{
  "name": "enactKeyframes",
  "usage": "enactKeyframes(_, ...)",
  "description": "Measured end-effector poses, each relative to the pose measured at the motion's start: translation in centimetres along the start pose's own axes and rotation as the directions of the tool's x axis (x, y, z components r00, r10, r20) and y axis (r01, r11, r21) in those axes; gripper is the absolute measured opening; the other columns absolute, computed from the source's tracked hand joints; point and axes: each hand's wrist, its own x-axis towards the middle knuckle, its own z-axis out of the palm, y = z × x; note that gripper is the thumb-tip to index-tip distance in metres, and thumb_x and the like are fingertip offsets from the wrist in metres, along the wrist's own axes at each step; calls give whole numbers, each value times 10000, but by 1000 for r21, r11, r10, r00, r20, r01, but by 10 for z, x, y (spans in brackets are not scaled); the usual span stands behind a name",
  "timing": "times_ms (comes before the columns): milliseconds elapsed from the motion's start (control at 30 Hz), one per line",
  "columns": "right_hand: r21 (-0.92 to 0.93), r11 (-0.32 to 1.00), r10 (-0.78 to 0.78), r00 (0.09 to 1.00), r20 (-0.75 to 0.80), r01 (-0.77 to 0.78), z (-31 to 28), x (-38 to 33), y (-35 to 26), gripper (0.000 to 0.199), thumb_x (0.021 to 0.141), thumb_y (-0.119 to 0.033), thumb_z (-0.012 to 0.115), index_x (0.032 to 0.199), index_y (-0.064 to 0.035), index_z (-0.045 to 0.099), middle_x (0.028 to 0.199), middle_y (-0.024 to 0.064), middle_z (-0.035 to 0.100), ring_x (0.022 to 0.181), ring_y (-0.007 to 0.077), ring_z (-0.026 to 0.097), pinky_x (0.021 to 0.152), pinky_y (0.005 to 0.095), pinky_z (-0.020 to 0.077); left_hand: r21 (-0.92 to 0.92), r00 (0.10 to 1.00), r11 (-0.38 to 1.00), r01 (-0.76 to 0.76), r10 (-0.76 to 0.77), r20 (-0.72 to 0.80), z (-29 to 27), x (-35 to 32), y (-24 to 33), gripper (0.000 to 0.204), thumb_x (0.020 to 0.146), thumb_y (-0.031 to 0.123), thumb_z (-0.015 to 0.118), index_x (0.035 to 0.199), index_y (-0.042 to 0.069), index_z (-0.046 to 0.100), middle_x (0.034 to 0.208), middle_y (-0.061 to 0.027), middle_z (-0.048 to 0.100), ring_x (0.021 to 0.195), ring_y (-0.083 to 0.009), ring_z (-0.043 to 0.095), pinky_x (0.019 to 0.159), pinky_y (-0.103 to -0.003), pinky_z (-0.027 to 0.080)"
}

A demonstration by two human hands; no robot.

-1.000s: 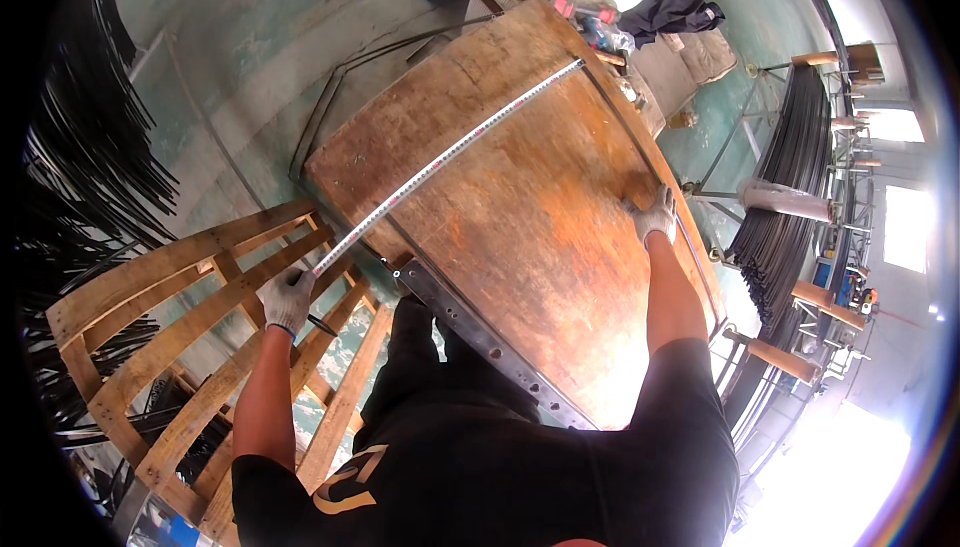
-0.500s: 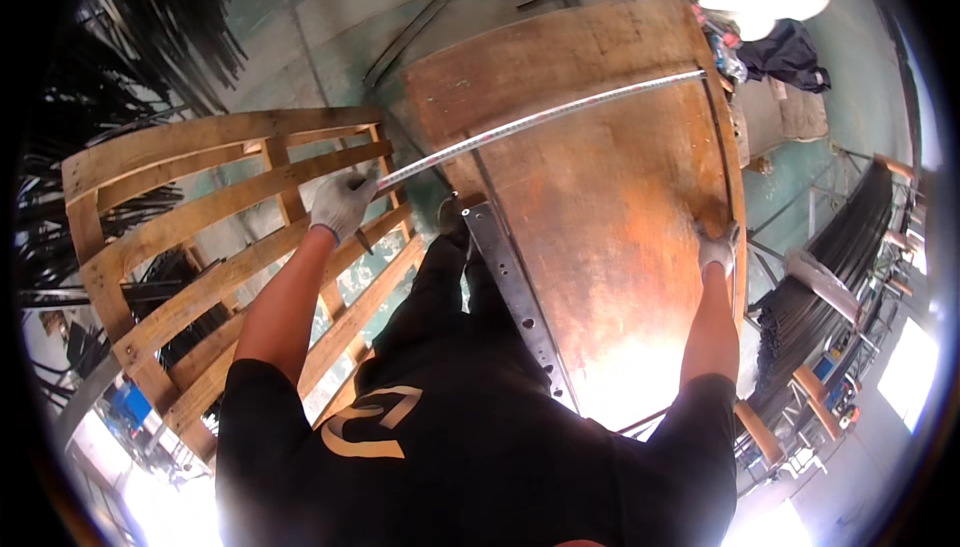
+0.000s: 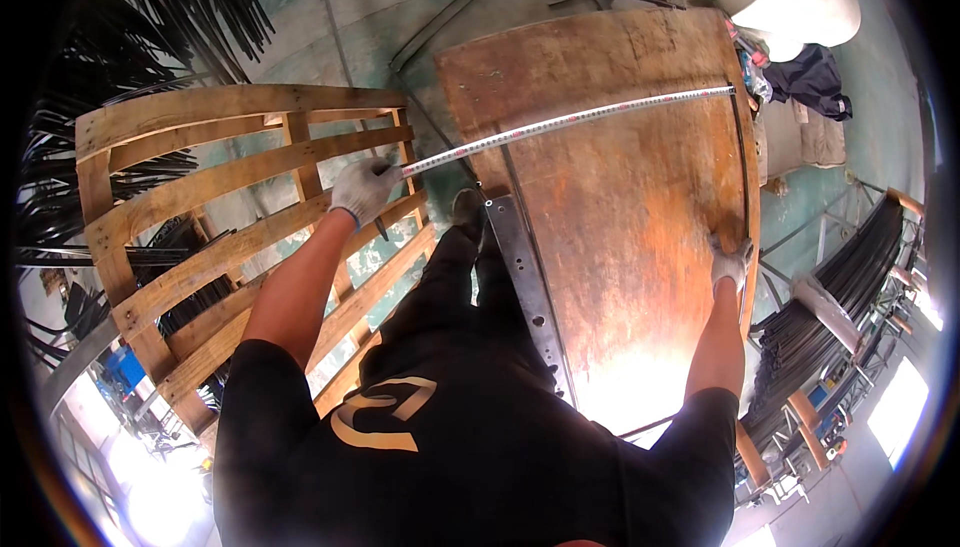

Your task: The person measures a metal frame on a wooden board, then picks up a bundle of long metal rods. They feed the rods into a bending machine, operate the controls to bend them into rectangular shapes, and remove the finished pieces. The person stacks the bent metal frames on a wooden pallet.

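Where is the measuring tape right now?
In the head view, the measuring tape stretches across the rusty table top, from the gloved left hand by the wooden pallet to the far-right edge.

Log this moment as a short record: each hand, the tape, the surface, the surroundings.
left hand: gloved, grips one end of the measuring tape
right hand: gloved, rests on the right edge of the board
measuring tape: stretched across the rusty brown board to its far right corner
left of board: wooden pallet
right side: bundles of dark rods

My white knit cloth gloves: left hand (image 3: 365, 190) grips a glossy metal tape (image 3: 570, 123); right hand (image 3: 728, 265) presses the rough, stained plywood board (image 3: 620, 197). Raw wooden pallet (image 3: 230, 167) alongside.
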Motion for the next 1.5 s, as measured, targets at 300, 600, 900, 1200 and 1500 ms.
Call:
enactKeyframes(300, -2, 1000, -3, 1000, 14, 3, -1, 1, 0, 1293, 823, -811, 741, 1728, -51, 216, 1802, 189, 202, 1654, 351, 235, 1310, 443, 314, -64, 999, 998, 24, -22, 35, 4, -1, -3, 429, 1009, 446, 652, 1113, 60, 809, 1022, -220, 774, 1016, -411, 725, 916, -482, 539)
enactKeyframes(600, 7, 1000, -1, 1000, 9, 1, -5, -2, -4, 1284, 820, -804, 752, 1730, -67, 224, 1803, 180, 208, 1656, 346, 230, 1316, 439, 302, -26, 1000, 1000, -1, 1, 22, 4, -2, -5, 439, 1013, 451, 651, 1097, 50, 806, 1029, -226, 774, 1020, -417, 724, 912, -484, 544)
enactKeyframes(900, 0, 1000, 16, 1000, -6, -16, -1, 0, -2, 1235, 833, -754, 775, 1731, -97, 239, 1804, 152, 219, 1650, 342, 247, 1317, 444, 311, -41, 1000, 999, 3, -2, 22, 6, -2, -7, 449, 1010, 462, 658, 1107, 50, 806, 1058, -227, 776, 1046, -416, 725, 921, -478, 546)
enactKeyframes(1200, 53, 998, 17, 1000, 1, -17, -9, -9, -7, 1198, 857, -684, 794, 1733, -93, 231, 1803, 159, 222, 1649, 345, 247, 1327, 442, 290, -230, 999, 972, -41, 44, 8, -11, 12, 26, 436, 992, 452, 724, 1061, 28, 803, 955, -181, 769, 887, -283, 731, 834, -404, 541)
enactKeyframes(1500, 4, 1000, 20, 1000, 13, -20, -22, -17, -15, 1219, 860, -681, 792, 1729, -52, 212, 1798, 170, 235, 1654, 348, 231, 1341, 429, 252, -183, 954, 955, -234, 190, -230, -5, 87, 137, 402, 954, 431, 755, 992, 31, 753, 929, -183, 758, 889, -382, 720, 816, -445, 549)
